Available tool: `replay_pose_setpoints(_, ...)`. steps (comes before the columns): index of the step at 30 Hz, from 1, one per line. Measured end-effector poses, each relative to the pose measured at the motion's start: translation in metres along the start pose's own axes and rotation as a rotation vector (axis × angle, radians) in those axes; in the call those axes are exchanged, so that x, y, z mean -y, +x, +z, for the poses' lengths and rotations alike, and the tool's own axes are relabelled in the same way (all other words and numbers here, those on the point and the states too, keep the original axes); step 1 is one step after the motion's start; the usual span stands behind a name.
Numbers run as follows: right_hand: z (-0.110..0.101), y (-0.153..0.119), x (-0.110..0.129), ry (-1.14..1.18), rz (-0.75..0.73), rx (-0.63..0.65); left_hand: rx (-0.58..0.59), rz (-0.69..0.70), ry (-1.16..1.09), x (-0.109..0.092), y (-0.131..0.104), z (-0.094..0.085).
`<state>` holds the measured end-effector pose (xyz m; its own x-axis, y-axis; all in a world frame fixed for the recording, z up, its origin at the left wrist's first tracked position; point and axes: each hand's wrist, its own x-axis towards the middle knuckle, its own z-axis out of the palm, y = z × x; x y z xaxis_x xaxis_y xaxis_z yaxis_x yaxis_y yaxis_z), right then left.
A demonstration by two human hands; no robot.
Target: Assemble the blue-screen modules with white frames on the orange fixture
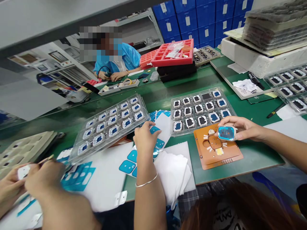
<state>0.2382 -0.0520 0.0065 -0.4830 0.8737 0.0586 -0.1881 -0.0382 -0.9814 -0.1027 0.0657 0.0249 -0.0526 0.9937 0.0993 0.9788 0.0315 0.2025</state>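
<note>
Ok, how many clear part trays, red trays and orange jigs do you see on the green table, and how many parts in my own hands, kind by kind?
Clear part trays: 3
Red trays: 2
Orange jig: 1
Blue-filmed part, between the fingers of the right hand: 1
Total: 7

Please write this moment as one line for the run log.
left hand: on sticker sheet | right hand: holds white part with blue film over orange jig | clear tray behind
</note>
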Motion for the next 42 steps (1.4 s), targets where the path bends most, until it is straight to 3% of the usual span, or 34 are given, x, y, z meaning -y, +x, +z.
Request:
replay_pose_setpoints(15, 0.002, 0.001, 0.004, -0.006, 0.011, -0.004, -0.056, 0.002, -0.009, -0.002, -0.003, -0.003)
replay_pose_setpoints(22, 0.001, 0.001, 0.004, 0.042, 0.022, -0.001, -0.175, 0.144, -0.136, -0.008, -0.012, -0.002)
replay_pose_setpoints(25, 0.002, 0.002, 0.005, 0.056, 0.035, -0.018, -0.337, 0.343, -0.346, -0.026, -0.026, 0.003)
replay_pose_setpoints(27, 0.002, 0.002, 0.005, 0.076, 0.042, -0.041, -0.419, 0.61, -0.55, -0.043, -0.04, 0.007)
replay_pose_setpoints(30, 0.002, 0.003, 0.006, 0.106, 0.033, -0.08, -0.327, 1.02, -0.707, -0.065, -0.061, 0.013)
replay_pose_setpoints(32, 0.002, 0.003, 0.006, 0.116, 0.026, -0.103, -0.212, 1.181, -0.682, -0.074, -0.071, 0.016)
replay_pose_setpoints(37, -0.001, 0.004, 0.007, 0.091, -0.023, -0.167, -0.003, 1.319, -0.579, -0.077, -0.077, 0.022)
replay_pose_setpoints(42, -0.021, 0.019, 0.002, -0.196, -0.091, -0.346, 0.026, 1.354, -0.54, -0.073, -0.076, 0.021)
